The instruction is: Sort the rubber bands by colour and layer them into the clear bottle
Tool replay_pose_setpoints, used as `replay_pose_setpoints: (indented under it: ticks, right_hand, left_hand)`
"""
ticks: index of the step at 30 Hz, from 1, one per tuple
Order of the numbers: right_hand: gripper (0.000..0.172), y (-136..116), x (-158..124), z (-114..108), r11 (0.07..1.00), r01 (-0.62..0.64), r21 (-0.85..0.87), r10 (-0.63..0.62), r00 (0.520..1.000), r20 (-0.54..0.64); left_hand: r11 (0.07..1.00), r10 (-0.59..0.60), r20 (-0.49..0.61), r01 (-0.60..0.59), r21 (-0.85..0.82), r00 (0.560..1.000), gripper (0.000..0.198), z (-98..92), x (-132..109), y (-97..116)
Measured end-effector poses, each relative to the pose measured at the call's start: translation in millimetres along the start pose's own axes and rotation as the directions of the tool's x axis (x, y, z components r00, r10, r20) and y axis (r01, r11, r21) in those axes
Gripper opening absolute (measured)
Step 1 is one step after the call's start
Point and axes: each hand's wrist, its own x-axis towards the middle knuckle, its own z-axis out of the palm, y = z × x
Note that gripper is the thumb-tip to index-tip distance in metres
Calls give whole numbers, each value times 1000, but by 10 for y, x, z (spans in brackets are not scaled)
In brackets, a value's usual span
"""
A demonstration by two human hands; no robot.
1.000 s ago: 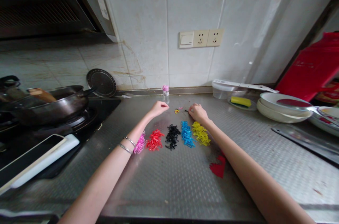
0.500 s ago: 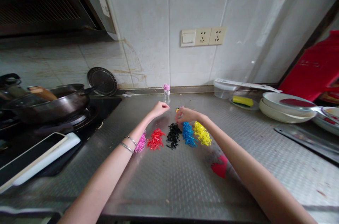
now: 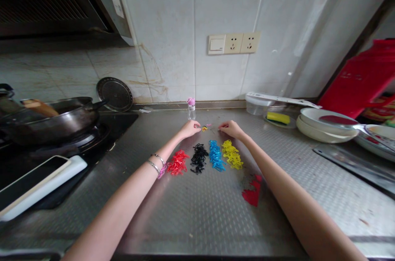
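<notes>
Small coloured clips lie sorted in heaps on the steel counter [image 3: 197,211]: pink [image 3: 161,171] mostly hidden under my left wrist, red [image 3: 177,162], black [image 3: 198,158], blue [image 3: 215,155], yellow [image 3: 232,154]. A few loose mixed clips [image 3: 206,127] lie beyond the heaps. My left hand [image 3: 189,129] rests curled beside the loose clips, its fingertips pinched at a yellow one. My right hand [image 3: 231,129] is just right of them, fingers closed in a pinch; what they hold is too small to name. A tiny clear bottle with a pink cap [image 3: 191,108] stands behind.
At left a stove holds a dark wok [image 3: 52,121]; a phone on a white board [image 3: 33,182] lies nearer. A round lid [image 3: 115,94] leans on the wall. At right are stacked white plates [image 3: 324,127], a sponge [image 3: 278,117], a clear box [image 3: 259,104]. A red scrap [image 3: 252,195] lies near my right forearm.
My right hand reached left over the loose clips half a second ago and has drawn back to the right. My left hand has edged forward to the loose clips.
</notes>
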Motion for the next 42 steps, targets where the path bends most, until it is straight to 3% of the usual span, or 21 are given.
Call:
replay_pose_setpoints:
  ticks: [8,24,36,42]
  right_hand:
    - [21,57,36,21,1000,-3,9,3,1000,14]
    - [21,61,25,28,999,16,27,-16,1000,-10]
    - [20,76,28,25,1000,17,24,-17,1000,-11]
    - [20,69,29,19,999,21,25,-21,1000,2]
  left_hand:
    - [995,77,65,-81,64,995,21,153,259,38]
    - [990,76,91,-86,113,993,16,151,382,-3]
    - [986,103,-22,-105,-128,994,15,-14,259,59]
    - [972,149,67,-133,-195,987,18,20,84,323]
